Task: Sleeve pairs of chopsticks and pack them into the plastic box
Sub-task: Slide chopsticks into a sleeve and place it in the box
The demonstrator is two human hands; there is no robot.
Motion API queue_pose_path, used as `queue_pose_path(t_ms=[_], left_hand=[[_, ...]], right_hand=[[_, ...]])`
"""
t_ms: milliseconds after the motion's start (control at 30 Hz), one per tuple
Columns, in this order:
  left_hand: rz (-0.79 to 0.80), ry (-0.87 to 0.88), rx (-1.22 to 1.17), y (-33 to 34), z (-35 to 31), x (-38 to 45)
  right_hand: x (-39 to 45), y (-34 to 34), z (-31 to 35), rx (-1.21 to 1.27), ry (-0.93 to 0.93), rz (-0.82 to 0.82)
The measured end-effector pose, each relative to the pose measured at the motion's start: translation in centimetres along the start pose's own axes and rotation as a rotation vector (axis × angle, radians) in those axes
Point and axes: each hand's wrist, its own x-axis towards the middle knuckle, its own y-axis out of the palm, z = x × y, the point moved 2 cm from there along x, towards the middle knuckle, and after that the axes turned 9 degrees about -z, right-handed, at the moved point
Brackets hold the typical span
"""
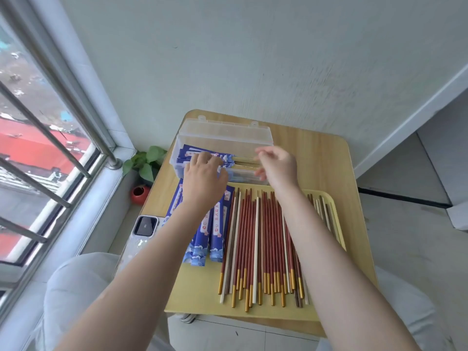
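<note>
Hovering: both hands (203,177) (277,164) over box (225,133) rim.

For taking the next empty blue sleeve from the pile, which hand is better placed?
The left hand, probably. It is over the box's left end, directly beyond the pile of blue sleeves. The right hand is over the box's right part, beyond the loose chopsticks.

The left hand (202,178) hides part of the sleeved pairs (229,158) in the plastic box (253,138); the right hand (277,164) is blurred. Print on the loose sleeves (217,224) is too small to read.
</note>
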Motion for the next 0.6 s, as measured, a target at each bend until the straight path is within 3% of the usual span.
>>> queue_pose_path(t_ms=[67, 133, 200, 267, 400, 600], left_hand=[[-0.085, -0.098, -0.067, -1.0, 0.2, -1.3], [0.009, -0.25, -0.038, -1.3, 1.0, -3.0], [0.108, -0.342, -0.004, -1.2, 1.8, -4.4], [0.186, -0.347, 0.008, -1.0, 2.3, -5.9], [0.266, -0.306, -0.025, -1.2, 2.6, -7.7], [0.224, -0.338, -0.116, -1.7, 2.9, -8.2]], right_hand=[[-2.4, 1.3, -0.4, -0.234, -0.053, 0.22], [-5.4, 3.1, -1.7, -0.473, -0.062, 0.425], [-7.5, 4.7, -3.6, -0.675, -0.065, 0.519], [-8.9, 5.6, -5.3, -0.765, -0.045, 0.503], [-9.9, 5.8, -6.2, -0.663, 0.047, 0.437], [-10.1, 3.3, -5.6, -0.304, 0.155, 0.359]])
